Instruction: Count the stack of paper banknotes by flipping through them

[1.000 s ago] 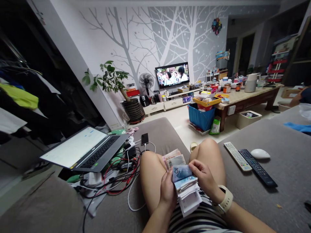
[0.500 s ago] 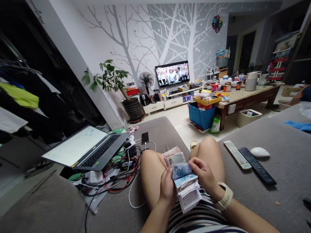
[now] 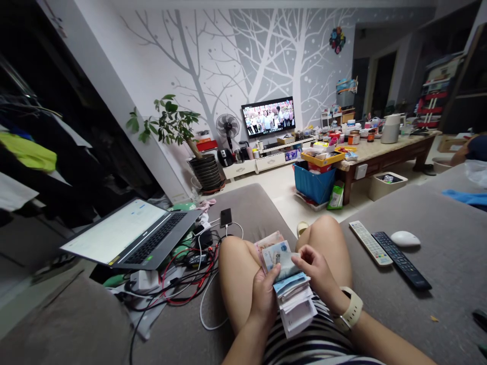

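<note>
From my remote seat I see the left hand (image 3: 264, 293) grasping banknotes (image 3: 299, 318) over the striped clothing (image 3: 300, 351), the right hand (image 3: 317, 271) pinching one note's (image 3: 288, 268) edge; I judge them light, limp and slippery, best held by edges.

A bundle of paper banknotes (image 3: 292, 290) spreads in the near middle of the scene, loosely layered. Pink notes (image 3: 269, 242) stick out at the far left, partly covered by a pale blue note (image 3: 277, 250) tilted beside a greyish, curved patch, perhaps another note. Nearer, blue edges top a thick, uneven stack; the nearest whitish end (image 3: 299, 318) slants downward.
</note>
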Available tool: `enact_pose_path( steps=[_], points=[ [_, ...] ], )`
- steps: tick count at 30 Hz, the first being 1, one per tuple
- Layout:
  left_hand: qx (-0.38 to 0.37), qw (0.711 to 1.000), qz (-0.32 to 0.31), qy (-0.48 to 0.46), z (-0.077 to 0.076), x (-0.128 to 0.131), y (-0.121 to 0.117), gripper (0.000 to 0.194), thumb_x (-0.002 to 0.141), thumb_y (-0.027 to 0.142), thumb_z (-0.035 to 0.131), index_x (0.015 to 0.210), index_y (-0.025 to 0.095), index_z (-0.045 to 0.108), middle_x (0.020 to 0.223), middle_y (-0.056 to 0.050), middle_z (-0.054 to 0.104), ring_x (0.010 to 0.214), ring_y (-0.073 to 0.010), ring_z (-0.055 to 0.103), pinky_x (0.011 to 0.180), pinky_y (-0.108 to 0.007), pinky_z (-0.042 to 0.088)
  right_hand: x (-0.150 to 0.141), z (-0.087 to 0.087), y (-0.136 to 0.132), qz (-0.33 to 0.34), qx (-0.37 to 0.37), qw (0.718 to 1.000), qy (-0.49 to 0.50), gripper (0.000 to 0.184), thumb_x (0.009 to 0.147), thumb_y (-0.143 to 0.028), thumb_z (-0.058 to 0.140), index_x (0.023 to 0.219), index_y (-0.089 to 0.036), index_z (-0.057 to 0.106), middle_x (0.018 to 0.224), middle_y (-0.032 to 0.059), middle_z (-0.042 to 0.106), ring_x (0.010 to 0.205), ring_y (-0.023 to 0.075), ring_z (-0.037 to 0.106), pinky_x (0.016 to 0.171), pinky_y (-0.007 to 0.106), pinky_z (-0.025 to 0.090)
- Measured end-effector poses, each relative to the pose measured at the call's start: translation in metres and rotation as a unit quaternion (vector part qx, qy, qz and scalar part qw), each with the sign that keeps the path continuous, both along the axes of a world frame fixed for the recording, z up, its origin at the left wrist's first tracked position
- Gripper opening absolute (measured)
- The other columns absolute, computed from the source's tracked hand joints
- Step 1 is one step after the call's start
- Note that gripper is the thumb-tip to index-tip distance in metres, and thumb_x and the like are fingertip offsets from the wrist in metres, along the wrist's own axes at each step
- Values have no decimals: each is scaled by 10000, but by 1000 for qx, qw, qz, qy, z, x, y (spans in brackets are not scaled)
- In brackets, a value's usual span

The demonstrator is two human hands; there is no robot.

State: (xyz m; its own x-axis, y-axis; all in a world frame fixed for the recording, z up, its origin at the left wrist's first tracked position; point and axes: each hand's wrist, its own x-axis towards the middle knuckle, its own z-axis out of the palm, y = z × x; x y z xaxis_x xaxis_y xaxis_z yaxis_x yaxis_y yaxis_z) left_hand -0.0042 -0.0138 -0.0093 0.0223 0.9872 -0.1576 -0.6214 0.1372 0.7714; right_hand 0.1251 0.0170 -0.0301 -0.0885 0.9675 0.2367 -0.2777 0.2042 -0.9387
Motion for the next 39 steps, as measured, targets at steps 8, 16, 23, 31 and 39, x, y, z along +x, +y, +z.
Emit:
enact_pose_path(
  steps=[8,16,23,31,39],
  points=[
    [-12,997,73,6,-7,-3,8,331,727,296,632,984,88,662,880,-126,723,906,-272,655,807,-366,504,1,5,-3,6,20,1000,-15,309,784,-409,600,641,-170,468,562,-47,402,535,100,346,497,224,286],
    [-6,996,88,4,-13,-6,12,308,732,285,623,982,113,675,931,-116,720,949,-258,645,837,-351,493,1,9,-7,23,30,999,-13,283,818,-395,555,664,-161,514,571,-42,408,538,98,346,497,224,271],
    [-15,996,91,3,-14,-5,11,308,716,294,636,957,106,677,900,-113,725,914,-256,657,829,-352,493,2,8,-7,24,24,999,-3,277,824,-395,556,684,-157,533,557,-45,423,510,87,344,475,217,258],
    [-5,999,40,-10,-7,-3,5,363,701,296,654,1021,125,652,851,-93,728,807,-251,675,746,-354,509,1,8,-4,38,15,999,-20,297,761,-436,625,688,-167,521,564,-24,501,530,108,417,509,229,319],
    [5,1000,18,13,-3,-2,0,322,666,278,692,935,105,651,730,-73,703,733,-231,665,694,-328,501,0,2,0,22,-3,1000,-19,337,705,-439,678,719,-185,456,620,-47,417,561,104,375,519,222,321]
  ],
)
